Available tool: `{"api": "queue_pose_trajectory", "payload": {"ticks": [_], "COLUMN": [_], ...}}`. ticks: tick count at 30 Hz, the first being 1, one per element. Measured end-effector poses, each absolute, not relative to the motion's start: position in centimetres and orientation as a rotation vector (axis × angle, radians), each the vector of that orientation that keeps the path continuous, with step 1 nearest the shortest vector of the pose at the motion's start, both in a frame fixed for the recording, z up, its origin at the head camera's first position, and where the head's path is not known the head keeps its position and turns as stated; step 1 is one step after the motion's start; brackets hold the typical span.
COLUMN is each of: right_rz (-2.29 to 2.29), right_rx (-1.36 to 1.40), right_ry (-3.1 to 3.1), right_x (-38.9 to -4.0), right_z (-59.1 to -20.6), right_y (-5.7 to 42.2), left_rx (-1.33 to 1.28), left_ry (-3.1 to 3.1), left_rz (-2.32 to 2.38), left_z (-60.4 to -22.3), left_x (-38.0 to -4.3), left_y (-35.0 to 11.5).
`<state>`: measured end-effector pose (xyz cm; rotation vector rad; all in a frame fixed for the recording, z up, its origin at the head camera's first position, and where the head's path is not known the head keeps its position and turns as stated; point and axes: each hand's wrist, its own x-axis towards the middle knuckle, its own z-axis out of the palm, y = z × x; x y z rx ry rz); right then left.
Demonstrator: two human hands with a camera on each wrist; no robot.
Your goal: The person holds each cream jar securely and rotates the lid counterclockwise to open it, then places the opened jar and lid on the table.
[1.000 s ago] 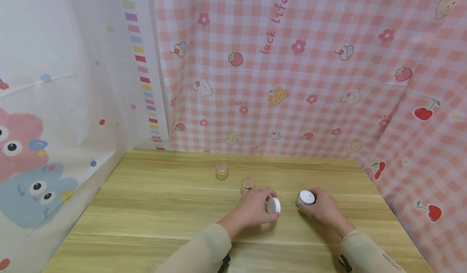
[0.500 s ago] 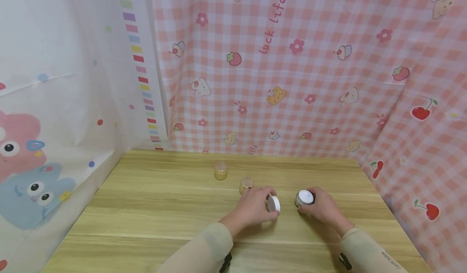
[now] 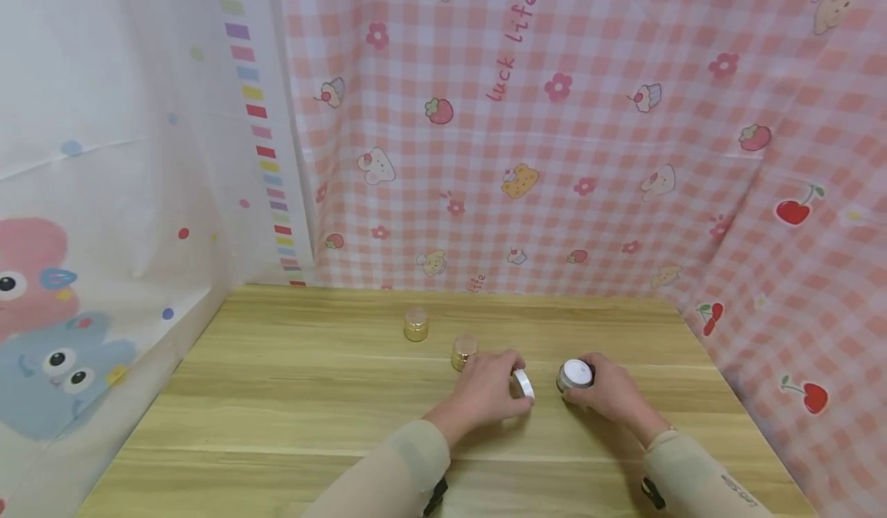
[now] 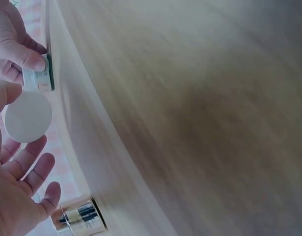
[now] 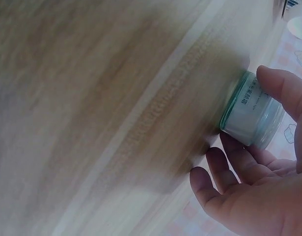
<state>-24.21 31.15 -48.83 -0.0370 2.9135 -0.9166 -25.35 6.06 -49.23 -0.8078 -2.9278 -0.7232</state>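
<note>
My left hand (image 3: 487, 391) pinches a round white lid (image 3: 524, 385) on edge between thumb and fingers, raised over the table. In the left wrist view the lid (image 4: 29, 117) shows its flat face. To its right my right hand (image 3: 610, 391) grips a small glass cream jar (image 3: 575, 377) by its sides; the top of the jar is white. Dark printed characters show on the side of the jar (image 5: 251, 110) in the right wrist view. Just behind the left hand's knuckles stands a gold jar (image 3: 465, 352), partly covered by that hand.
A second gold jar (image 3: 416, 324) stands farther back and to the left on the wood-grain table (image 3: 291, 395). Pink checked cloth (image 3: 485, 133) hangs behind the table and on the right, and a white printed cloth (image 3: 159, 195) on the left.
The lid in my left hand has turned more edge-on to the head view. My right hand keeps its hold on the cream jar. The whole head view has shifted slightly.
</note>
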Motion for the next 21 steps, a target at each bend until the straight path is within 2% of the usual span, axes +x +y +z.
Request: {"api": "queue_pose_trajectory", "payload": {"ticks": [21], "right_rz": [-0.892], "right_rx": [-0.053], "right_ry": [2.933], "right_x": [-24.1], "right_z": [-48.6], "right_y": [31.0], "left_rx": [-0.706], "left_ry": [-2.979], "left_rz": [-0.651], "left_z": [-50.1], "left_x": [-25.8], "left_y": [7.7]}}
